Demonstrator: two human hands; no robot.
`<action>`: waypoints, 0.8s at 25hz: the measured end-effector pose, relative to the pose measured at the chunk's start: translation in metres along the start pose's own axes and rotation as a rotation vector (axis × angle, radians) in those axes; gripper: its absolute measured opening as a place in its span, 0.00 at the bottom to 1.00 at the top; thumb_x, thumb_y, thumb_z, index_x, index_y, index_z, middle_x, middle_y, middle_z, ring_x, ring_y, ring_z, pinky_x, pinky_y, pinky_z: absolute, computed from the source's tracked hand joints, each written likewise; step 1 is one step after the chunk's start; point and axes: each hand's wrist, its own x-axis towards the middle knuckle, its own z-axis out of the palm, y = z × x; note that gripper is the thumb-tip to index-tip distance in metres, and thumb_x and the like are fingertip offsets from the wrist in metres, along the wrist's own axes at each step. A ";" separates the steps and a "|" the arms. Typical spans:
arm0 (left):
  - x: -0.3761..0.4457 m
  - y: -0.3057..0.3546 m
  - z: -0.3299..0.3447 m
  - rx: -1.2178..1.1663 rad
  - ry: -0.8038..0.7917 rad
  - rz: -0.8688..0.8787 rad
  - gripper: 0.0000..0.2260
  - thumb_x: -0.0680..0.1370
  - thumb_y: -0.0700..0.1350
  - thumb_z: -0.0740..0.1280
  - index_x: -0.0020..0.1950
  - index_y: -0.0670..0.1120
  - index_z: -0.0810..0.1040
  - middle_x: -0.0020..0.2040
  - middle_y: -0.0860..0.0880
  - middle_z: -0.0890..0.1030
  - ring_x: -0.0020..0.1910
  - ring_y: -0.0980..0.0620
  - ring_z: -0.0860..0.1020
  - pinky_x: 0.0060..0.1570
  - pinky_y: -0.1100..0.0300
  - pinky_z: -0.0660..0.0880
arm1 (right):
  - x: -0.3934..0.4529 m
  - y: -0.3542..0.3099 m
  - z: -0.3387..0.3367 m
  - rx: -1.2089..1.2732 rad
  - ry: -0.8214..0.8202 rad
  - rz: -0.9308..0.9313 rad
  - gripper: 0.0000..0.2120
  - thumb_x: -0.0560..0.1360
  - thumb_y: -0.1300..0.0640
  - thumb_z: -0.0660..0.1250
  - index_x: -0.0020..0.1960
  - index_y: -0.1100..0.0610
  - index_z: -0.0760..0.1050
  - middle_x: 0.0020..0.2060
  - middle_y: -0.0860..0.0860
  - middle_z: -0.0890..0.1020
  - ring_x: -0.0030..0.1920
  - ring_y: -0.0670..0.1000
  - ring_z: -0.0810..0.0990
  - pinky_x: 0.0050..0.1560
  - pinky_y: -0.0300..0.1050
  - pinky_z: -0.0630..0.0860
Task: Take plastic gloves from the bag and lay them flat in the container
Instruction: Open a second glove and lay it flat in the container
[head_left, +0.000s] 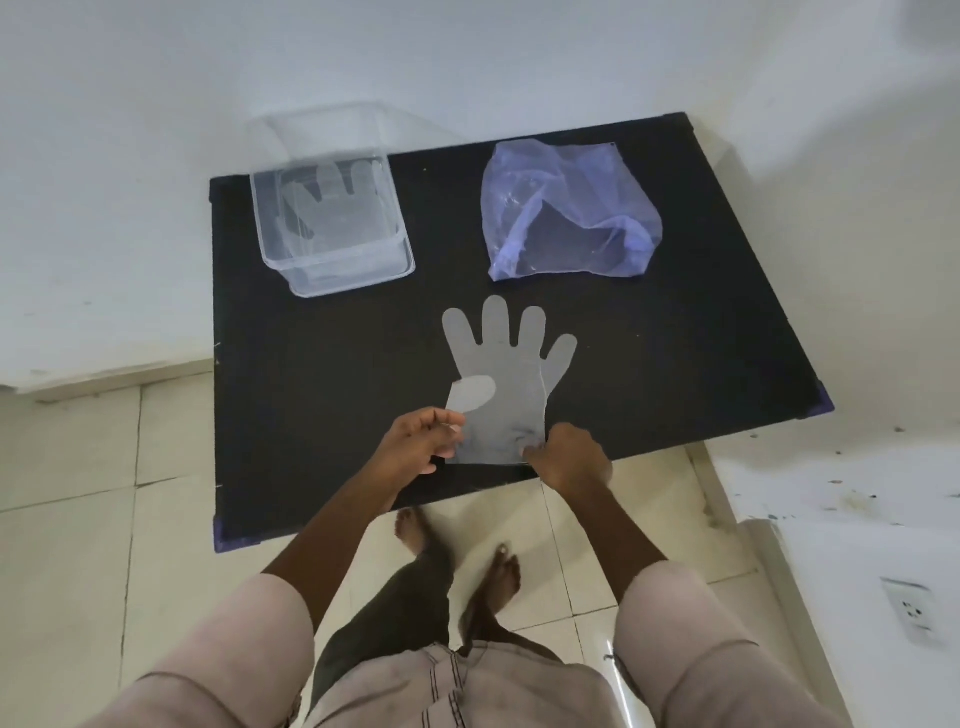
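A clear plastic glove (506, 374) lies spread on the black table (311, 395), fingers pointing away from me, its thumb folded over the palm. My left hand (423, 439) pinches the cuff's left corner and my right hand (569, 457) pinches its right corner, near the table's front edge. A clear plastic container (291, 262) stands at the back left with a glove (332, 205) lying flat inside. The bluish plastic bag (566, 213) sits crumpled at the back right.
The black table stands against a white wall (467, 57). My bare feet (498, 566) are on the tiled floor below the table's front edge. A white ledge with a socket (909, 608) runs along the right.
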 end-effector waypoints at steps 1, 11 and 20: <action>-0.004 -0.005 0.002 -0.011 0.009 -0.008 0.06 0.80 0.43 0.64 0.50 0.51 0.80 0.50 0.48 0.83 0.49 0.49 0.79 0.56 0.49 0.74 | 0.000 -0.001 0.005 0.012 0.003 0.010 0.14 0.73 0.48 0.66 0.49 0.59 0.76 0.44 0.55 0.81 0.46 0.59 0.82 0.43 0.47 0.76; -0.011 -0.041 0.027 0.834 0.306 0.266 0.30 0.67 0.50 0.76 0.67 0.53 0.70 0.67 0.49 0.69 0.64 0.48 0.69 0.66 0.52 0.68 | -0.026 -0.015 -0.024 1.018 -0.280 0.249 0.07 0.72 0.61 0.67 0.45 0.64 0.79 0.30 0.54 0.81 0.25 0.47 0.69 0.29 0.40 0.63; 0.015 -0.025 0.031 0.613 0.476 0.459 0.07 0.74 0.48 0.72 0.49 0.47 0.84 0.55 0.49 0.79 0.52 0.54 0.71 0.50 0.62 0.69 | -0.028 0.008 -0.045 0.939 -0.031 0.000 0.12 0.72 0.51 0.71 0.51 0.57 0.77 0.44 0.54 0.82 0.37 0.49 0.78 0.38 0.41 0.75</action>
